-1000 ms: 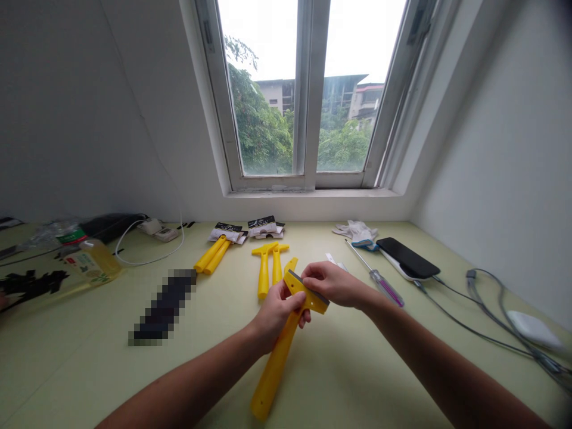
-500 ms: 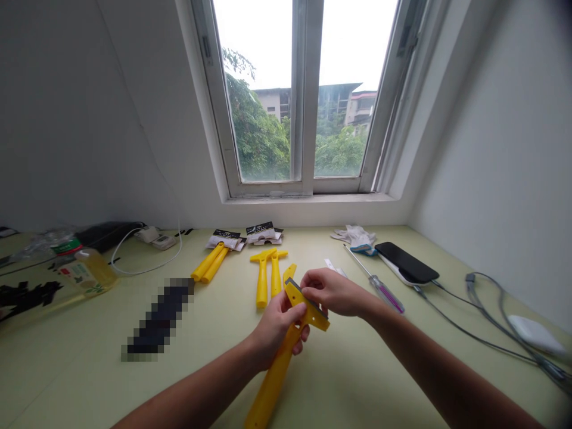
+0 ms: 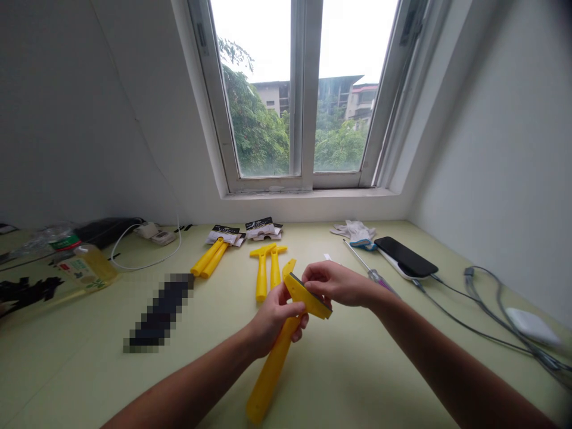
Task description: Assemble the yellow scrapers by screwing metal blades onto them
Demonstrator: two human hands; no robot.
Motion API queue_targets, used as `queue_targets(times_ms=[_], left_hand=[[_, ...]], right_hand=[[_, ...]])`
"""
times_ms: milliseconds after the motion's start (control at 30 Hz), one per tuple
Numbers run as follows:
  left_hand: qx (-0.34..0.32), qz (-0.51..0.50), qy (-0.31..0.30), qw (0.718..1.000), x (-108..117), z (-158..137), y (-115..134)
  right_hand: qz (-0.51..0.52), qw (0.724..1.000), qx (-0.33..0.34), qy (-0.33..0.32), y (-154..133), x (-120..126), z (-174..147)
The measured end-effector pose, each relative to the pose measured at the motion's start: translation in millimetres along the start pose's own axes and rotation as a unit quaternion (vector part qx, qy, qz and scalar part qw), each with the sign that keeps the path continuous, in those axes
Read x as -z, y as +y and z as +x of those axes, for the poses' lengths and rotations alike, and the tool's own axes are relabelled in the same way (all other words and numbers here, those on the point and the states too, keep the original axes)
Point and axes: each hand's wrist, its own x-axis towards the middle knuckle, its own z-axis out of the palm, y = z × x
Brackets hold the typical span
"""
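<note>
- Scraper [image 3: 281,333]: yellow plastic, long flat handle, T-shaped head with a dark thin blade edge along its top. Held above the table [image 3: 357,381], centre, handle slanting down toward the near edge.
- Left hand [image 3: 273,316]: wrapped round the scraper's neck just under the head, thumb on the head's face.
- Right hand [image 3: 335,284]: fingertips pinch the blade edge at the head's right end.
- No writing legible on the scraper.
- Table: pale green, smooth, matte.
- Behind the hands: two more yellow scrapers [image 3: 267,268] lying side by side, heads toward the window; further left a yellow pair [image 3: 209,258] with printed cards [image 3: 243,232] at their far end, black header, text too small to read.
- Right: screwdriver [image 3: 370,271] with clear purple handle, part hidden by the right hand; white gloves [image 3: 355,231]; black glossy phone [image 3: 406,257]; grey cables [image 3: 482,310].
- Left: bottle [image 3: 83,268] of yellow liquid, on its side, red-green label, unreadable; white cable [image 3: 143,253].
</note>
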Motion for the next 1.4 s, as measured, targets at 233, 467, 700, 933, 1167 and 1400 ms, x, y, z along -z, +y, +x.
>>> queue_targets(times_ms=[233,467,700,933,1167,1400], left_hand=[[0.000,-0.006,0.004,1.000,1.0,0.9,-3.6],[-0.006,0.012,0.025,1.000,-1.5,-1.0,-2.2],[-0.011,0.077,0.034,0.996,-8.7,-5.5,1.3],[-0.069,0.114,0.037,0.990,-19.0,-13.8,6.7],[-0.092,0.119,0.014,0.989,-18.3,-15.5,4.4],[-0.101,0.107,0.020,0.989,-15.5,-13.4,2.4]], right_hand=[[-0.013,1.000,-0.003,0.019,3.9,-4.8,3.4],[-0.103,0.993,0.013,0.061,7.1,-7.7,4.3],[-0.070,0.997,-0.005,0.014,3.4,-4.1,-1.3],[-0.035,0.999,-0.018,0.002,0.4,-2.9,-5.4],[-0.042,0.999,-0.019,0.011,-1.4,-2.8,-8.0],[-0.051,0.999,-0.013,0.005,3.7,-1.2,-4.9]])
